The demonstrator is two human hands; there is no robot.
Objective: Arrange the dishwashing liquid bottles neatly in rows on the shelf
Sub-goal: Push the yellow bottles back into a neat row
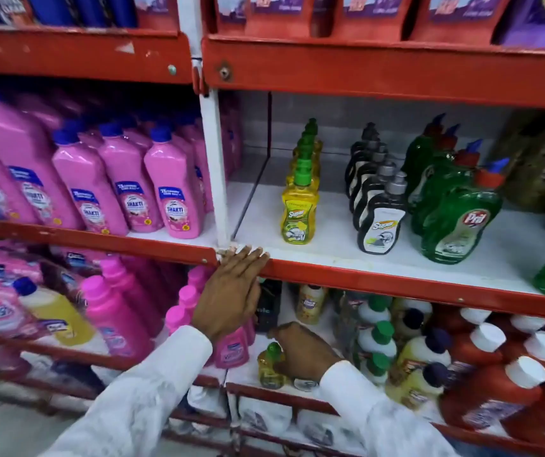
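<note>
On the white middle shelf (323, 239) three rows of dishwashing bottles run front to back: yellow bottles with green caps (298, 212), black-and-white bottles with grey caps (380, 222), and green Pril bottles with red caps (455, 222). My left hand (231, 291) lies flat, fingers together, against the shelf's red front edge, holding nothing. One shelf below, my right hand (304, 351) is closed around a small yellow bottle with a green cap (269, 367) that stands near the lower shelf's front edge.
Pink Shakti bottles (99, 192) fill the bay to the left, past a white upright post (213, 166). The lower shelf holds pink bottles (116, 311), pale yellow bottles (419, 354) and red bottles with white caps (502, 380). Bare shelf lies left of the yellow row.
</note>
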